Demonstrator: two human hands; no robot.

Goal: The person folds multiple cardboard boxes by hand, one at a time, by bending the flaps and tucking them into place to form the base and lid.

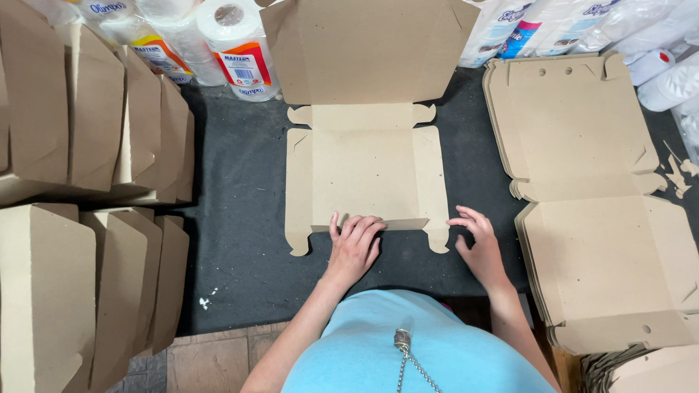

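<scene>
A black mat (240,218) is spread over the work surface, with a strip of wood flooring (218,356) seen at the bottom edge. At frame centre a flat cardboard box blank (364,171) is laid open on the mat, its big lid panel tilted up toward the top of the frame. The blank's near front flap (397,224) is partly folded up. The left hand (354,244) is pressed on that flap, fingers curled over its edge, nothing gripped. The right hand (477,244) is set just right of the blank's lower right corner tab, fingers spread and loosely open, tips touching the mat; nothing is held. At right of frame, a stack of unfolded blanks (590,196) is piled flat. At left, rows of folded boxes (87,218) are stood on edge, upper and lower left. Along the top edge, wrapped paper rolls (233,44) are lined up, with more packs at upper right (553,25).
</scene>
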